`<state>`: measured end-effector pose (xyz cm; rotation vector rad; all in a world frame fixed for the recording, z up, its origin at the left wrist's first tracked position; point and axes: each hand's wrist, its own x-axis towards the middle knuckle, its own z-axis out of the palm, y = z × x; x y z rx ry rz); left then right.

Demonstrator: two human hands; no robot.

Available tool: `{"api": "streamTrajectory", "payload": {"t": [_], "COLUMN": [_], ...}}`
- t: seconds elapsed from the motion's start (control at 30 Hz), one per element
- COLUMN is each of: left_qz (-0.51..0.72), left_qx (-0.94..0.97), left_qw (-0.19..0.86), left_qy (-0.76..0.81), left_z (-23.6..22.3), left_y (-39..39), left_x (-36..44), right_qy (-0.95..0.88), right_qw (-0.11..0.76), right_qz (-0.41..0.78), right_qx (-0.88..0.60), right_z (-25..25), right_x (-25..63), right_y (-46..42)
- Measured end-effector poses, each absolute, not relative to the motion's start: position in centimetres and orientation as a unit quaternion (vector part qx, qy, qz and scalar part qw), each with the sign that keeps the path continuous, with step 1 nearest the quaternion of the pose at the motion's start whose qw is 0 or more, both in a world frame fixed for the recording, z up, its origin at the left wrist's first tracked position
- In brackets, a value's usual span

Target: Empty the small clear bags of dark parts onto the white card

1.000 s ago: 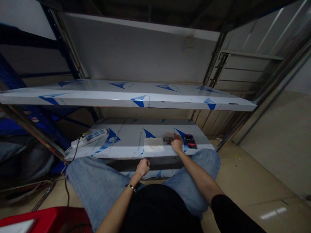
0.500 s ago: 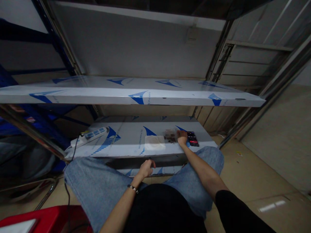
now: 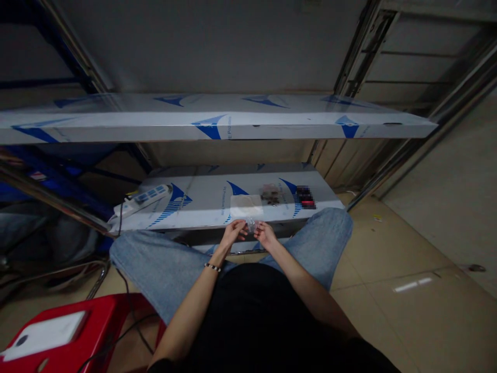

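Between my two hands, just in front of the lower shelf's edge, is a small clear plastic bag (image 3: pixel 251 225). My left hand (image 3: pixel 234 232) pinches its left side, and my right hand (image 3: pixel 265 234) pinches its right side. What the bag holds is too small to make out. Just beyond the hands, a pale flat square sheet (image 3: pixel 246 205) lies on the lower shelf (image 3: pixel 202 207). Right of it is a clear bag with small brownish pieces (image 3: pixel 271 195). Farther right lie dark and red packets (image 3: pixel 306 197), blurred out in part.
A white power strip (image 3: pixel 143 200) lies at the shelf's left end, its cable hanging down. The upper shelf (image 3: pixel 248 124) juts out above. At lower left, a red stool (image 3: pixel 97 316) carries a white phone-like slab (image 3: pixel 46 334). My knees flank the lower shelf.
My right hand has come back from beside the packets to meet my left hand, and a small clear bag now shows between them. The view has tilted down.
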<state>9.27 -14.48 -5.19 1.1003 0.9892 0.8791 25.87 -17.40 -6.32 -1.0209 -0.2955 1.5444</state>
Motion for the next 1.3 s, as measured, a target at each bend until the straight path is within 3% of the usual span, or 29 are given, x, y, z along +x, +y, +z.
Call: {"api": "streamTrajectory", "payload": {"t": [0.2,0.43,0.53,0.7,0.87,1.03,1.3], "left_qz": [0.365,0.321,0.33,0.327,0.355,0.358,0.345], "left_qx": [0.468,0.367,0.382,0.431,0.448,0.505,0.47], "left_qw": [0.671,0.795,0.786,0.766,0.73,0.676,0.73], "left_qy": [0.444,0.361,0.357,0.347,0.373,0.4,0.356], "left_z": [-5.4,-4.1,-4.0,-3.6,-3.5,-3.9,-3.8], "left_y": [-14.6,-15.6,-15.7,-15.5,-15.4,-15.2,-15.2], "left_x": [9.0,8.8,9.1,9.0,8.9,8.7,8.5], "right_qy": [-0.164,-0.155,-0.18,-0.266,-0.404,-0.445,-0.417], "right_qw": [0.551,0.536,0.514,0.52,0.605,0.567,0.532], "right_qz": [0.7,0.699,0.7,0.61,0.378,0.511,0.602], "right_qx": [-0.423,-0.448,-0.462,-0.535,-0.572,-0.467,-0.425], "right_z": [-6.5,-6.8,-7.4,-8.0,-6.5,-4.5,-3.9], "right_x": [25.1,25.6,25.6,25.3,26.1,25.4,24.2], "right_y": [-16.7,-16.7,-16.7,-17.1,-17.0,-17.7,-18.5]}}
